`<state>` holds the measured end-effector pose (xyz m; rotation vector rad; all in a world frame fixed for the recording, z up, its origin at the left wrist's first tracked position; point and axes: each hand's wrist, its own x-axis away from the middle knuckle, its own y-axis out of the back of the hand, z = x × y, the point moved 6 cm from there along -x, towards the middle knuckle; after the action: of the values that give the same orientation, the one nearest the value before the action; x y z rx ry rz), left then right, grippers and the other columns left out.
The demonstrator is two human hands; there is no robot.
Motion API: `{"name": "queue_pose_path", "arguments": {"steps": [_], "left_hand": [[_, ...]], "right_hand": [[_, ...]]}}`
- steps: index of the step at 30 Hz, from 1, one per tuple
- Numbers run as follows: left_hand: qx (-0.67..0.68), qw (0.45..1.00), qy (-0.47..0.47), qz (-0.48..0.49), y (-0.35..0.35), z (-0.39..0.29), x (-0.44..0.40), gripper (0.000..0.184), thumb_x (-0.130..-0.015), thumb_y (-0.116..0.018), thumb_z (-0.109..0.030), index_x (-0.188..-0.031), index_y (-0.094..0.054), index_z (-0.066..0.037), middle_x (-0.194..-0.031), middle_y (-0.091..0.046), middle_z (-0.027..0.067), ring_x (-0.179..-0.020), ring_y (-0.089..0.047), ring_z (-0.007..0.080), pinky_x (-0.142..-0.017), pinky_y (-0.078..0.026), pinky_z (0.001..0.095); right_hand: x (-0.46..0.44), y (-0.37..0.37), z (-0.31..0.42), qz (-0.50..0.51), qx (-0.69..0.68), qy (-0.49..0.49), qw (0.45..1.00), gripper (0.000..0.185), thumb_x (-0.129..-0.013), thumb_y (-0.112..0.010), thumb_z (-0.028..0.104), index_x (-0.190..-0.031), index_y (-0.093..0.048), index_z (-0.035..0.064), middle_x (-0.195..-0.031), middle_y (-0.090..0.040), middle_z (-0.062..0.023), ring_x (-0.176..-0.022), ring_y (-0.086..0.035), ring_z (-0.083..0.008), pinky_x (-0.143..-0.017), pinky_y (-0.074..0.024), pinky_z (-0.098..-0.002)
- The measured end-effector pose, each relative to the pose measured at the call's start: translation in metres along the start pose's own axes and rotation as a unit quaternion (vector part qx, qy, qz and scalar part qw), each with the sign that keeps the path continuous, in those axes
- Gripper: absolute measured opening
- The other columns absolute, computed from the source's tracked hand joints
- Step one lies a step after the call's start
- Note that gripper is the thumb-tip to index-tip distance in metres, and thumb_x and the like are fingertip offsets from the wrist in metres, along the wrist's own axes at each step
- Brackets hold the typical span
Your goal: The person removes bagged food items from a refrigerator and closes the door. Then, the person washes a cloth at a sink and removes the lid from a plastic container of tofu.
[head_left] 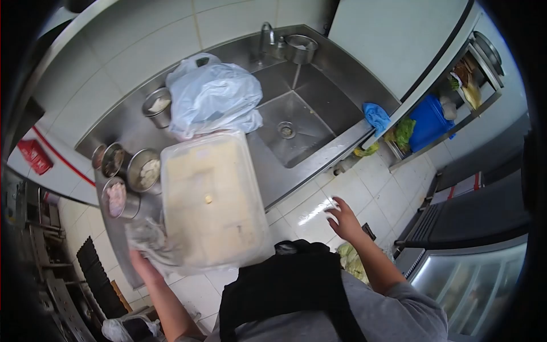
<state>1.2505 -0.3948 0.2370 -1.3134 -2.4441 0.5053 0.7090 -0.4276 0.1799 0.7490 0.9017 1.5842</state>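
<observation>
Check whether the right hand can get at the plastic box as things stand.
Probably yes: the right hand looks open and empty, and nothing visible stands between it and the near right edge of the plastic box.

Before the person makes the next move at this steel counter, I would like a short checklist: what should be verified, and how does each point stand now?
1. Right hand free: ok, open with nothing in it.
2. Left hand gripping the crumpled plastic bag: cannot tell, blurred.
3. Plastic box fully on the steel counter: not ok, its near end seems to jut past the edge.
4. Metal cup with white pieces upright: ok.
5. Sink drain uncovered: ok.
</observation>
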Motion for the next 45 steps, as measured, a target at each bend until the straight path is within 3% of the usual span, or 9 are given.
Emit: {"name": "queue_pose_path", "arguments": {"steps": [3, 5, 14, 21, 25, 27, 33, 39, 45], "left_hand": [[-0.373, 0.926, -0.040, 0.029, -0.055, 0.037, 0.011, 0.030, -0.084, -0.054, -0.011, -0.114, -0.054, -0.009, -0.101, -0.056, 0.0081, -0.096, -0.055, 0.0232, -0.087, -0.043, 0.0362], [-0.663, 0.707, -0.167, 0.184, -0.089, 0.081, 0.019, 0.040, -0.075, -0.062, -0.008, -0.113, -0.054, -0.011, -0.105, -0.051, 0.0121, -0.102, -0.050, 0.0300, -0.089, -0.040, 0.0394], [-0.722, 0.685, -0.086, 0.048, -0.108, 0.097, 0.013, 0.038, -0.065, -0.062, -0.008, -0.102, -0.054, -0.009, -0.108, -0.046, 0.0163, -0.105, -0.045, 0.0375, -0.092, -0.035, 0.0454], [-0.703, 0.706, -0.083, -0.016, -0.117, 0.099, 0.006, 0.037, -0.061, -0.056, -0.007, -0.098, -0.054, -0.005, -0.097, -0.049, 0.0141, -0.096, -0.048, 0.0338, -0.089, -0.037, 0.0414], [-0.703, 0.706, -0.081, -0.032, -0.114, 0.099, 0.007, 0.036, -0.061, -0.057, -0.005, -0.096, -0.055, -0.005, -0.097, -0.049, 0.0140, -0.097, -0.048, 0.0334, -0.089, -0.037, 0.0412], [-0.699, 0.709, -0.090, -0.029, -0.114, 0.098, 0.008, 0.036, -0.061, -0.058, -0.004, -0.097, -0.055, -0.006, -0.098, -0.049, 0.0139, -0.098, -0.048, 0.0338, -0.089, -0.037, 0.0418], [-0.733, 0.673, -0.087, -0.034, -0.123, 0.091, 0.016, 0.040, -0.065, -0.065, -0.009, -0.104, -0.057, -0.009, -0.108, -0.050, 0.0148, -0.104, -0.046, 0.0358, -0.091, -0.037, 0.0439], [-0.751, 0.649, -0.119, -0.011, -0.122, 0.090, 0.031, 0.051, -0.068, -0.068, -0.013, -0.117, -0.052, -0.014, -0.116, -0.047, 0.0153, -0.106, -0.044, 0.0360, -0.092, -0.036, 0.0443], [-0.749, 0.651, -0.121, 0.001, -0.119, 0.091, 0.038, 0.052, -0.071, -0.066, -0.014, -0.121, -0.049, -0.015, -0.121, -0.045, 0.0149, -0.110, -0.042, 0.0366, -0.096, -0.033, 0.0448]], "right_hand": [[-0.086, 0.012, 0.000, -0.011, 0.025, 0.056, 0.998, 0.028, -0.075, -0.063, 0.010, -0.103, -0.061, 0.0103, -0.131, -0.042, -0.0154, -0.111, -0.049, -0.0353, -0.091, -0.0431, -0.0433], [-0.148, 0.014, -0.012, -0.035, 0.025, 0.102, 0.994, 0.027, -0.074, -0.063, 0.010, -0.102, -0.061, 0.0103, -0.129, -0.044, -0.0146, -0.110, -0.050, -0.0352, -0.090, -0.0432, -0.0429], [-0.354, -0.225, -0.122, 0.349, 0.113, 0.039, 0.930, 0.064, -0.071, -0.072, 0.023, -0.127, -0.045, 0.0072, -0.129, -0.044, -0.0229, -0.110, -0.051, -0.0364, -0.091, -0.0445, -0.0440], [-0.351, -0.460, -0.170, 0.571, 0.038, -0.052, 0.818, 0.048, -0.072, -0.070, 0.029, -0.114, -0.059, 0.0071, -0.122, -0.052, -0.0169, -0.106, -0.057, -0.0291, -0.085, -0.0473, -0.0391], [-0.373, -0.290, -0.109, 0.457, 0.170, 0.322, 0.811, 0.030, -0.064, -0.071, 0.018, -0.087, -0.064, 0.0005, -0.088, -0.062, -0.0180, -0.079, -0.061, -0.0314, -0.069, -0.0485, -0.0419], [-0.417, -0.218, -0.133, 0.428, 0.067, 0.127, 0.892, 0.042, -0.061, -0.074, 0.020, -0.097, -0.060, 0.0027, -0.095, -0.061, -0.0186, -0.088, -0.059, -0.0336, -0.077, -0.0477, -0.0402], [-0.444, 0.018, -0.108, 0.120, 0.093, 0.093, 0.984, 0.026, -0.073, -0.062, 0.009, -0.099, -0.065, 0.0055, -0.104, -0.060, -0.0187, -0.093, -0.060, -0.0308, -0.078, -0.0486, -0.0371], [-0.356, 0.085, -0.051, -0.132, 0.000, 0.123, 0.984, 0.019, -0.075, -0.057, 0.005, -0.092, -0.065, 0.0047, -0.092, -0.062, -0.0180, -0.090, -0.060, -0.0329, -0.076, -0.0494, -0.0389], [-0.293, -0.022, -0.086, 0.132, 0.143, 0.226, 0.954, 0.012, -0.075, -0.060, 0.018, -0.082, -0.064, 0.0089, -0.106, -0.060, -0.0148, -0.111, -0.051, -0.0312, -0.093, -0.0402, -0.0455]]}}
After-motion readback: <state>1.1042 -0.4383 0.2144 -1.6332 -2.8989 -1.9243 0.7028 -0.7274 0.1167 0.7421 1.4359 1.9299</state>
